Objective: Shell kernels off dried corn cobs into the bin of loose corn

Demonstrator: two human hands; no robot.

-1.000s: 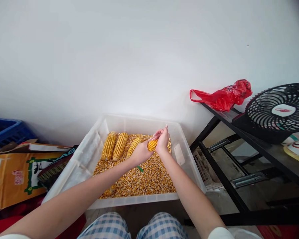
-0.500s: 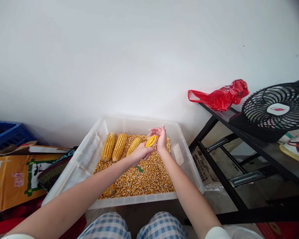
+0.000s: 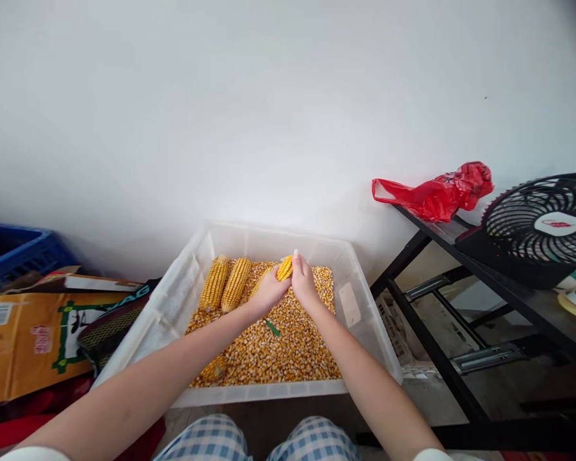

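Over a clear plastic bin (image 3: 182,400), both hands close around one yellow corn cob (image 3: 285,268). My left hand (image 3: 269,289) grips it from the left, and my right hand (image 3: 303,280) wraps it from the right with the thumb pointing up. Only the cob's upper part shows between them. Below lie loose corn kernels (image 3: 297,349) and a small green strip (image 3: 272,328). Two whole cobs, one (image 3: 214,283) at the left and another (image 3: 236,285) beside it, rest on the kernels. A further cob is partly hidden behind my left hand.
At the right, a black metal frame table (image 3: 461,256) carries a red plastic bag (image 3: 436,195) and a black fan (image 3: 552,224). On the left are a blue crate (image 3: 24,253) and an orange cardboard box (image 3: 29,346). A white wall (image 3: 269,115) rises behind the bin.
My right hand has gone from open fingers beside the cob to closed around it. Both hands have drawn together. The view has shifted slightly.
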